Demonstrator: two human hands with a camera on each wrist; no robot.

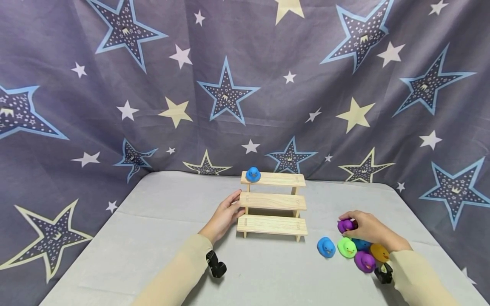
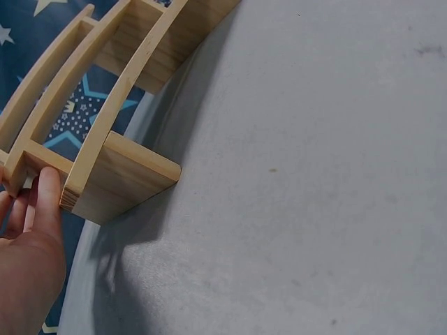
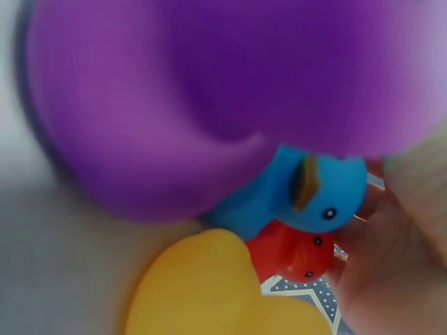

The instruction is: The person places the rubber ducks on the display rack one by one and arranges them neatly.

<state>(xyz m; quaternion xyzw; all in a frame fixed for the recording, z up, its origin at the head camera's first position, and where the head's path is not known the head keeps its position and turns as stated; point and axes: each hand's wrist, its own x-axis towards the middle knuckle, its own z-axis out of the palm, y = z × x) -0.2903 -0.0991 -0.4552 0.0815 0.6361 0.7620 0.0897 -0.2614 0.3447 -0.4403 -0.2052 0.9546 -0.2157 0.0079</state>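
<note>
My left hand (image 1: 223, 214) grips the left end of a three-tier wooden display shelf (image 1: 273, 200), its fingers about the middle tier's side. In the left wrist view the fingers (image 2: 47, 199) lie against the shelf's wooden frame (image 2: 98, 150). A blue rubber duck (image 1: 253, 174) sits on the top tier, at its left end. To the right, my right hand (image 1: 369, 229) pinches a purple rubber duck (image 1: 346, 226) between thumb and fingers. Below that hand are a green duck (image 1: 347, 247), a second blue duck (image 1: 361, 244), an orange duck (image 1: 380, 253) and another purple duck (image 1: 365, 261).
One more blue duck (image 1: 326, 247) lies between the shelf and the group. A red duck (image 3: 297, 251) shows in the right wrist view, hidden in the head view. A star-patterned curtain (image 1: 245, 106) hangs behind the grey-white table (image 1: 268, 272). Each wrist wears a black camera.
</note>
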